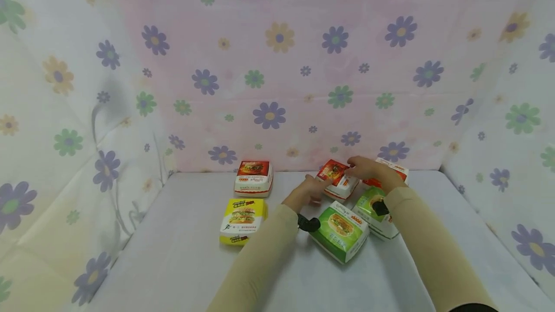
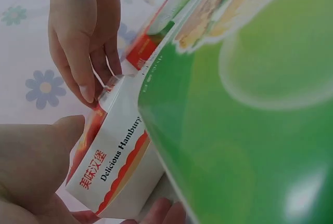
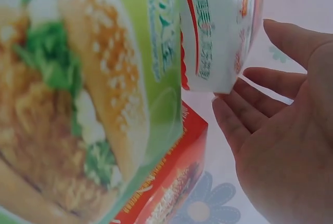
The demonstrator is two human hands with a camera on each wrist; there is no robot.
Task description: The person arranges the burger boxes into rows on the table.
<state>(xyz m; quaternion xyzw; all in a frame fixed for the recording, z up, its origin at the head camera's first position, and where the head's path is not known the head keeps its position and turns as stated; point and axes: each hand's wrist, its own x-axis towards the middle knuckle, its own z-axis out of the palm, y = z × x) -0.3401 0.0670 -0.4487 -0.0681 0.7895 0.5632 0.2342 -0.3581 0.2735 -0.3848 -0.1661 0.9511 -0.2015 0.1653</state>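
In the head view a red-and-white hamburger box [image 1: 333,172] sits turned at an angle between both hands. My left hand [image 1: 307,192] grips its near left side; the left wrist view shows the thumb [image 2: 70,130] by the red top and fingertips [image 2: 162,211] along the lower edge. My right hand [image 1: 374,171] reaches over the box's far right side, its fingers [image 3: 260,99] loosely extended with the tips at the box's edge. Just nearer lies a green hamburger box [image 1: 340,231], under the left wrist. A second green box [image 1: 372,206] lies beneath the right wrist.
Behind the right hand is another red-and-white box [image 1: 396,168], partly covered. To the left stand a red-and-white box [image 1: 253,179] at the back and a yellow box [image 1: 243,220] before it. Flowered cloth walls [image 1: 277,85] bound the white table [image 1: 182,254].
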